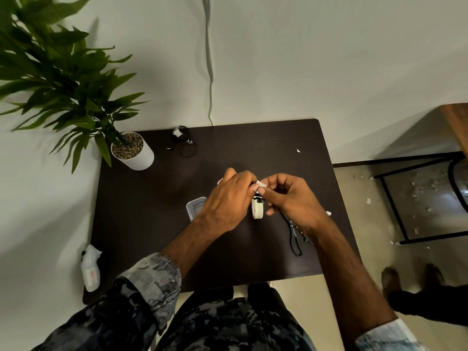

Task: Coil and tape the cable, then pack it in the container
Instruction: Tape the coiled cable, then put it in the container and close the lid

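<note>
Desk (141,211): dark, matte, set against a pale wall; carries everything in play, hands working over its middle.

Potted plant (131,150): white pot at the far left corner, well apart from the work.

Left hand (228,201): curled over, fingers closed toward the right hand, pinching what looks like the free end of white tape; exact hold hidden by the knuckles.

Right hand (293,198): fingers bent, thumb and forefinger nipped on a small white tape tab (260,184) between the two hands; a dark bit of cable (258,198) seen just below the fingertips, probably held too, though not clear.

White bottle (90,269): lying at the near left edge, far from the hands.

Container (196,206): clear, shallow, lidless as far as visible, partly hidden under the left wrist; nothing seen inside.

Loose cable loop (295,239): thin, black, trailing on the desk under the right forearm; cannot tell whether part of the same cable.

Second cable bundle (181,140): small dark coil with a white tag, at the far edge, untouched.

Tape roll (257,210): white, standing on edge just beneath the fingertips.

Handling, judged: cable light, limp and springy, likely to uncoil if released; best pinched where the loops cross. Tape thin, sticky, prone to folding on itself; best held by the very end and kept taut.

Stage, judged: taping under way, packing not yet done.
</note>
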`<state>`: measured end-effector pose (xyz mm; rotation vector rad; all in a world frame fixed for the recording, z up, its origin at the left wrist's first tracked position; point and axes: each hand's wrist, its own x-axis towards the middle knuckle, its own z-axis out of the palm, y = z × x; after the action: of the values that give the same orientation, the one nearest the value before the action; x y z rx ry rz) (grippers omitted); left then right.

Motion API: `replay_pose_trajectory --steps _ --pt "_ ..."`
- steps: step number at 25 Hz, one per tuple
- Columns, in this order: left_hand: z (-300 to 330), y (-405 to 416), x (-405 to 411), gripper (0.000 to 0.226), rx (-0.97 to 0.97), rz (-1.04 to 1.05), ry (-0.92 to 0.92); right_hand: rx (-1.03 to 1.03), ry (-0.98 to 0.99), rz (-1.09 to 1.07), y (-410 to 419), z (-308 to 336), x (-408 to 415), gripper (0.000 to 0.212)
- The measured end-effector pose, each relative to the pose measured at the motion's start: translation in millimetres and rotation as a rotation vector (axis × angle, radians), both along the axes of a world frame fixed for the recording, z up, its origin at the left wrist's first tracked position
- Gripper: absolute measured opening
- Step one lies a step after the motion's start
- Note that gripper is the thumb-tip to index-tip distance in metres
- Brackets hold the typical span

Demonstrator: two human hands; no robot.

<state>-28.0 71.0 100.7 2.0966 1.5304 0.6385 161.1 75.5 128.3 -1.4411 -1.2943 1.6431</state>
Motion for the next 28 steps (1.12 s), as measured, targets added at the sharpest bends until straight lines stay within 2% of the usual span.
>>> replay_pose_trajectory --steps 2,6,10,12,16,19,26,28 --pt "4 0 -1 0.032 -0.070 0.012 0.009 0.069 -0.025 0.003 -1 -4 2 0.010" --pt "1 0 0 0.026 -0.073 0.001 0.007 0.179 -0.020 -0.043 -5 -11 3 0.009" --pt "-2 2 2 0.023 -0.128 -0.032 -0.110 0.233 -0.032 -0.096 -6 -21 6 0.009" --pt "0 1 4 0.027 -0.227 -0.028 -0.212 0.295 -0.082 -0.094 -7 -26 8 0.006" --pt "0 2 10 0.043 -0.535 0.067 -0.414 0.564 -0.314 0.024 -11 -29 10 0.006" --pt "5 3 10 0.041 -0.714 0.099 -0.536 0.667 -0.402 0.072 -12 -29 9 0.008" --pt "4 0 9 0.035 -0.823 0.120 -0.697 0.587 -0.371 -0.039 -11 -38 4 0.010" --pt "4 0 9 0.032 -0.828 0.152 -0.716 0.509 -0.258 -0.051 -9 -38 1 0.009"
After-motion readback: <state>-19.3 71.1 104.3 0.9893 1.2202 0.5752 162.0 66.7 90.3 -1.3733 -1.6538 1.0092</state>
